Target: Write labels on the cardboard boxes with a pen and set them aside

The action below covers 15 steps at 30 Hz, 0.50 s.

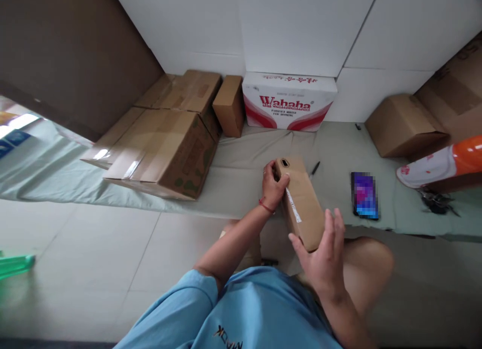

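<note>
A long brown cardboard box [307,201] lies over the near edge of the cloth-covered surface, with a dark oval hole at its far end and a white label strip on its left side. My left hand [274,182] grips the far left end of this box, its thumb on top. Around the near end, my right hand [324,248] has its thumb and fingers spread apart; whether it touches the cardboard I cannot tell. A dark pen [315,168] rests just right of the box. Farther right lies a phone [364,195] with a lit, blurred screen.
Large cardboard boxes [150,143] stand at the left beside a small upright box [229,105]. A white Wahaha carton [289,102] is against the wall. To the right are another cardboard box [404,125], an orange-and-white roll-shaped object [444,163] and dark keys [437,202].
</note>
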### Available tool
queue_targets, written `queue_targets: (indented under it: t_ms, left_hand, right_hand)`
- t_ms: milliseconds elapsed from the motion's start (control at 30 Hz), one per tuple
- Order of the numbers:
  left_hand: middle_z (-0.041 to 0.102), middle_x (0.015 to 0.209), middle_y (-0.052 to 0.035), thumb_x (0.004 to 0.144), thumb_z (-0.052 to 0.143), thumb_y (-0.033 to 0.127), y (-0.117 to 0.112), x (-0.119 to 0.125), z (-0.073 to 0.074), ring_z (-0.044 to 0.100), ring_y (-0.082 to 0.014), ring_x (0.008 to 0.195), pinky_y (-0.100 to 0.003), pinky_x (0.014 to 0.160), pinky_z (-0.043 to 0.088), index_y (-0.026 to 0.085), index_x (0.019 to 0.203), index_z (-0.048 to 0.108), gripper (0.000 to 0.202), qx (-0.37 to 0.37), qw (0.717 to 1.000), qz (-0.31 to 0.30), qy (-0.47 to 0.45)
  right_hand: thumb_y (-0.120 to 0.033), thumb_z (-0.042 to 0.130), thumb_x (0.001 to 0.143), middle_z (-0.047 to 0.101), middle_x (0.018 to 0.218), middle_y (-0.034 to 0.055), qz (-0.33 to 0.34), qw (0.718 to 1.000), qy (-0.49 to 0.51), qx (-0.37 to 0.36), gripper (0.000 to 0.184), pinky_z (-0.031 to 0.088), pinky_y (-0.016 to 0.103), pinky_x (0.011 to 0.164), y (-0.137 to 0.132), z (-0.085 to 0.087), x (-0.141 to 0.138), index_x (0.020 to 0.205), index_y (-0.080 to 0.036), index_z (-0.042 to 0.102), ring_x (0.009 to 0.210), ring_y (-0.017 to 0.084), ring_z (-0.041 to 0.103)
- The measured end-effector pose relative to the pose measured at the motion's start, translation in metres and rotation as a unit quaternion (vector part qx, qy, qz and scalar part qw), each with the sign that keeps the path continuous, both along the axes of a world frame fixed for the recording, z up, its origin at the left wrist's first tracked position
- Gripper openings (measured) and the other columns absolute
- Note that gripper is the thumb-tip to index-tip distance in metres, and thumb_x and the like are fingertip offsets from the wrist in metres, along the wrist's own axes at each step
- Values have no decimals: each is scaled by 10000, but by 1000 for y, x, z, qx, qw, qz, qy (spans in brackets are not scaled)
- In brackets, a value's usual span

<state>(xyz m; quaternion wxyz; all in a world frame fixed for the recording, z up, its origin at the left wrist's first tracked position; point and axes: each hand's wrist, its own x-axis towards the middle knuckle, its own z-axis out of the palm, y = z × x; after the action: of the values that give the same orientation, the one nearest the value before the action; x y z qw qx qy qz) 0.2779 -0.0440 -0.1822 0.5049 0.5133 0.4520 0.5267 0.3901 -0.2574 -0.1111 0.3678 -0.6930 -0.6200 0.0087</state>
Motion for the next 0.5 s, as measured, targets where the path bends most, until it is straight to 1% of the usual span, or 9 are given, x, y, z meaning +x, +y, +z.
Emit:
queue_targets:
  t_ms: [67,100,167,233,300,333,400,467,500]
  left_hand:
    - [540,1547,-199,885,770,540,-5,-4,6,503,-390,1483,-571,1299,356,197,1500,527,746,8,1000,17,8]
    - [539,1560,-198,906,753,588,-9,-8,9,496,-385,1503,-564,1315,338,196,1516,531,759,20,1000,12,6]
    - [494,1649,-176,958,681,691,-20,-21,17,424,-360,1593,-534,1351,290,227,1573,515,788,53,998,-11,-11]
    - [387,1763,-137,955,657,769,-38,-37,23,285,-337,1687,-520,1363,272,285,1619,485,839,51,998,-6,-43]
    - [352,1795,-132,891,715,813,-61,-51,30,233,-352,1712,-543,1319,348,314,1619,489,911,-33,995,17,-91]
    - [406,1764,-154,866,729,832,-74,-56,35,282,-374,1694,-557,1275,404,304,1603,511,933,-96,988,8,-124]
    - [562,1636,-202,818,762,851,-100,-64,45,459,-430,1591,-578,1186,492,260,1566,559,975,-201,957,-93,-188]
    - [623,1578,-195,763,876,759,-121,-70,57,541,-440,1516,-550,1179,508,232,1543,588,984,-205,943,-169,-200]
    - [642,1558,-185,758,921,670,-128,-73,63,571,-433,1484,-535,1181,510,223,1529,597,948,-198,946,-171,-191]
  right_hand:
    - [-580,767,932,512,1610,320,-40,998,20,-52,885,520,755,1128,9,4,10,1641,-148,463,1482,504,547]
    - [-585,772,910,590,1542,294,-48,994,59,-80,840,539,729,1116,11,7,17,1588,-152,529,1422,487,600]
    - [-613,790,866,703,1411,224,-63,968,207,-131,794,600,650,1059,11,15,31,1512,-188,607,1284,434,690]
    - [-643,787,853,740,1382,173,-84,899,401,-154,757,650,562,964,9,21,40,1467,-225,639,1185,384,736]
    - [-654,761,864,751,1397,141,-91,813,558,-140,735,665,512,908,9,23,38,1466,-249,639,1162,362,754]
    - [-651,753,867,755,1403,129,-88,782,604,-125,732,662,506,917,11,23,34,1473,-258,635,1184,360,754]
    - [-632,732,891,761,1408,107,-57,759,639,-109,714,647,505,976,18,17,19,1500,-279,619,1249,351,742]
    - [-628,690,932,765,1405,95,-11,760,639,-117,672,633,511,1019,27,8,1,1509,-293,612,1286,342,732]
    - [-636,674,947,768,1399,94,11,762,635,-128,652,630,512,1034,31,3,-8,1499,-294,619,1293,339,730]
